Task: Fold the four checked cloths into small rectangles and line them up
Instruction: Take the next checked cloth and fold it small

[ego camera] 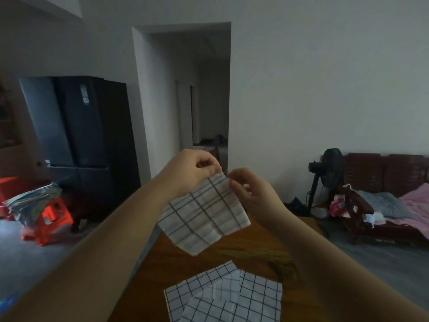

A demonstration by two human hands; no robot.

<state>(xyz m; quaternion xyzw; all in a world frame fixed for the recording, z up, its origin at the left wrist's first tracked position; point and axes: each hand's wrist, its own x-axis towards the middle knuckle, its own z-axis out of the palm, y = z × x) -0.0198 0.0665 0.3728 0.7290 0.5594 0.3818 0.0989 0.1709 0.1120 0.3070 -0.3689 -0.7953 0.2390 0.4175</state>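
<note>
Both hands are raised over a wooden table. Between them hangs one checked cloth, in the air and well apart from the table top. The left hand has its fingers curled and pinches the upper corner of this cloth. The right hand pinches the same upper edge just beside it, thumb against curled fingers. The exact points of grip are blurred, so I cannot tell how many layers each hand holds. The cloth hangs tilted and its lower corner is a little unsharp.

On the near part of the table lie more cloths with a finer check. They overlap each other, and the lower ones are cut off by the bottom edge, so their number is hard to tell.

Behind, a dark fridge stands at the left, with an orange stool on the floor near it. At the right a black fan stands beside a wooden bench, partly out of view.
</note>
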